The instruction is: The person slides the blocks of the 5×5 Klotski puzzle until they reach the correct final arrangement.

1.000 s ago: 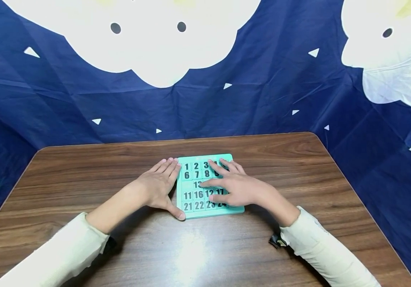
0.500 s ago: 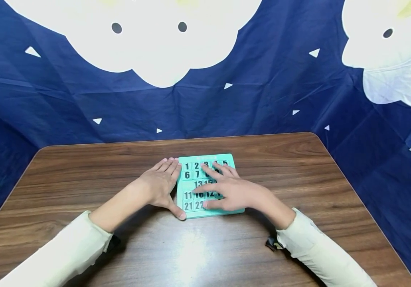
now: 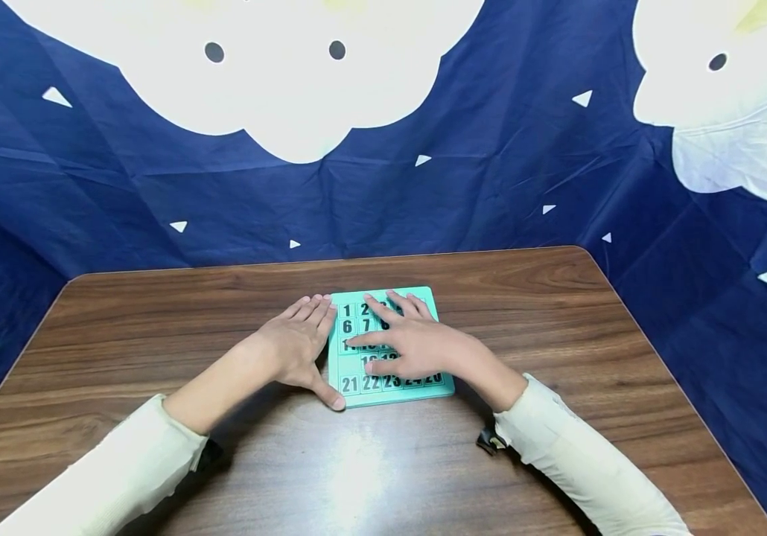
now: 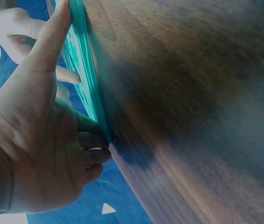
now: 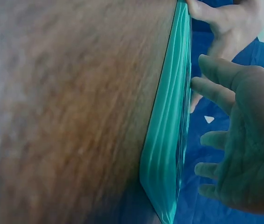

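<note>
A teal sliding number puzzle [image 3: 397, 398] lies flat on the table, its tiles printed with black numerals. Along its left side rests my left hand [image 3: 293, 346], fingers straight on the upper left edge and thumb at the lower left corner. My right hand [image 3: 424, 346] spreads over the tiles and hides several of them. Its index fingertip is at the leftmost tile [image 3: 345, 346] of the third row; the thumb overlaps the fourth row. A blank space shows at the left of that fourth row. In the right wrist view, the puzzle's side wall [image 5: 167, 116] stands beside the right fingers [image 5: 216, 93].
The brown wood-grain table [image 3: 176, 313] extends around the puzzle, with a bright light reflection near the front. A dark blue cloth [image 3: 383, 208] with white cloud shapes hangs behind and at the sides. Pale sleeves cover both forearms, with a black strap end [image 3: 491, 441] below the right cuff.
My right hand has moved left across the puzzle, then slightly away from me. The tile 11 has slid up from the fourth row into the third-row gap. My left hand stays put.
</note>
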A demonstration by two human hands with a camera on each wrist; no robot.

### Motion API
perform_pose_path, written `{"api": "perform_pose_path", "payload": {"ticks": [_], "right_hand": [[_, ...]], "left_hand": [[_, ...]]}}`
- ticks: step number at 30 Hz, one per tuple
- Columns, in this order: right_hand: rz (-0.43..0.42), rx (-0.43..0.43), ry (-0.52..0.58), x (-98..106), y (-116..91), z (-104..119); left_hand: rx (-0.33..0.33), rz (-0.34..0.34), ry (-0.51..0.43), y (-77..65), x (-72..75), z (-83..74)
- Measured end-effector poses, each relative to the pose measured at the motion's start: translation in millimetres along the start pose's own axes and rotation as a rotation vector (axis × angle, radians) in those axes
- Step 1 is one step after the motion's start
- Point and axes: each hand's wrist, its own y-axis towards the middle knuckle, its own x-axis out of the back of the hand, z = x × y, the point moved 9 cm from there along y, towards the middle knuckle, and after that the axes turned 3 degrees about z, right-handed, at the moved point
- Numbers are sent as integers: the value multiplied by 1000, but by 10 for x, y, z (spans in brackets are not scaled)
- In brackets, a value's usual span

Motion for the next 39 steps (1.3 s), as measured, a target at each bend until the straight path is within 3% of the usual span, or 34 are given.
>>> {"api": "perform_pose_path", "payload": {"ticks": [10, 20, 29, 39], "right_hand": [[-48, 34, 51, 62, -265, -79], [-9, 87, 24, -85, -179, 55], [-38, 21, 60, 53, -234, -95], [-42, 48, 50, 49, -294, -95]], "left_hand": [[-13, -20, -20, -16, -16, 8], [-9, -16, -18, -20, -3, 2], [0, -4, -6, 2, -33, 6], [-1, -11, -22, -5, -11, -1]]}}
